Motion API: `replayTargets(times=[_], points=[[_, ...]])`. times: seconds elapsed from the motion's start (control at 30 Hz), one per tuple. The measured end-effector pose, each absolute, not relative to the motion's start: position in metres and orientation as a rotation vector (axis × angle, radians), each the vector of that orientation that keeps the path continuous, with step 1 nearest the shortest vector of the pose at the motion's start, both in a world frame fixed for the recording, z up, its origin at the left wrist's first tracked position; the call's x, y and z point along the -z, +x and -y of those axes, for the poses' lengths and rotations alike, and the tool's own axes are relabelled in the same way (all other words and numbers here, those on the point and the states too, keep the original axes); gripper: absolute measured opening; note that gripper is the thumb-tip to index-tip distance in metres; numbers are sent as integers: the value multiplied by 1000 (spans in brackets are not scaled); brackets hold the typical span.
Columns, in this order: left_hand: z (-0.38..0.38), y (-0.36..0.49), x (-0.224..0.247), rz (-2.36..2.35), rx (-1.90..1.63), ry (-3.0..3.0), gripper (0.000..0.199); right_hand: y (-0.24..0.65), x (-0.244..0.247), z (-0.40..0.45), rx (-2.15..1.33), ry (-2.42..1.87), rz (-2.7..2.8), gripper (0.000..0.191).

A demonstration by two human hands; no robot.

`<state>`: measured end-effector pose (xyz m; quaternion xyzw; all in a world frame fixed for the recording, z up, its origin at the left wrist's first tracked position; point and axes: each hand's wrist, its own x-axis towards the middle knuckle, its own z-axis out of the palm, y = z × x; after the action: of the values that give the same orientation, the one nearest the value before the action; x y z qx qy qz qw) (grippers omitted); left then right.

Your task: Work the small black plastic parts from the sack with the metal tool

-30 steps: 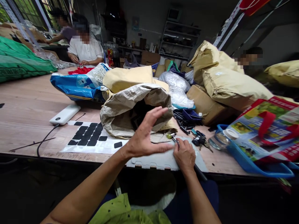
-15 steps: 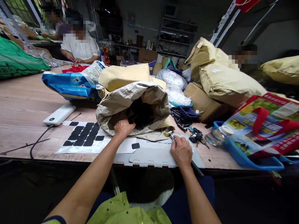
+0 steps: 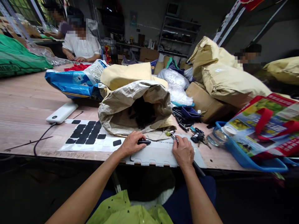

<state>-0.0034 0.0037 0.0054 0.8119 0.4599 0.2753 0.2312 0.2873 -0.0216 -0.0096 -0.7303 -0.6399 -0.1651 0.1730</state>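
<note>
- My left hand (image 3: 133, 143) grasps a slim black piece (image 3: 144, 142), fingers curled over one end so the other points toward my right.
- The black piece lies over the grey board (image 3: 155, 152), just in front of the sack (image 3: 109, 119); I cannot tell whether it touches the board.
- My right hand (image 3: 183, 152) is closed around a shiny metal tool (image 3: 174, 137), whose yellow-green end (image 3: 168, 133) points away from me.
- A dark rod (image 3: 198, 169) shows below my right wrist; whether it belongs to the tool I cannot tell.
- To handle the black piece well, I judge a light, firm hold near its end best, leaving the free length uncovered.
- My right grip ought to be steady, with the fingertips behind the tool's tip.
- Low hands over the board would suit small parts like this, since a dropped one could roll toward the table (image 3: 224, 155) edge.
- My left wrist should stay clear of the white sheet (image 3: 108, 146) and the loose black square (image 3: 117, 142) beside it, as a dragging forearm might shift them.
</note>
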Motion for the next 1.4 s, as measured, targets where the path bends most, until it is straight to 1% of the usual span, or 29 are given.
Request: replayTargets(times=[0.17, 0.3, 0.37, 0.43, 0.5, 0.57, 0.7, 0.87, 0.97, 1.27, 1.4], points=[[-6, -5, 0, -1240, -777, 2228, 18, 290, 3, 21, 363, -2060, 1824, 29], [-7, -6, 1, -1215, -793, 2247, 18, 276, -16, 33, 268, -1898, 1645, 34], [-7, -6, 2, -1207, -811, 2245, 18, 261, -27, 44, 149, -1726, 1608, 36], [-7, -6, 3, -1215, -818, 2222, 18, 243, -34, 55, -57, -1538, 1678, 35], [-7, -6, 5, -1215, -821, 2202, 18, 225, -36, 66, -227, -1443, 1761, 33], [-7, -7, 6, -1199, -828, 2203, 19, 209, -34, 75, -292, -1411, 1815, 33], [-8, -7, 6, -1177, -831, 2239, 14, 189, -24, 86, -217, -1398, 1864, 39], [-8, -6, 4, -1187, -839, 2235, 11, 185, -19, 86, -133, -1528, 1996, 41], [-7, -6, 4, -1184, -865, 2210, 16, 191, -20, 85, -96, -1553, 1935, 40], [-4, -5, 2, -1233, -852, 2214, 18, 210, -21, 77, -128, -1537, 1854, 39], [-2, -4, -1, -1260, -815, 2260, 26, 239, -23, 59, -2, -1726, 1736, 36]])
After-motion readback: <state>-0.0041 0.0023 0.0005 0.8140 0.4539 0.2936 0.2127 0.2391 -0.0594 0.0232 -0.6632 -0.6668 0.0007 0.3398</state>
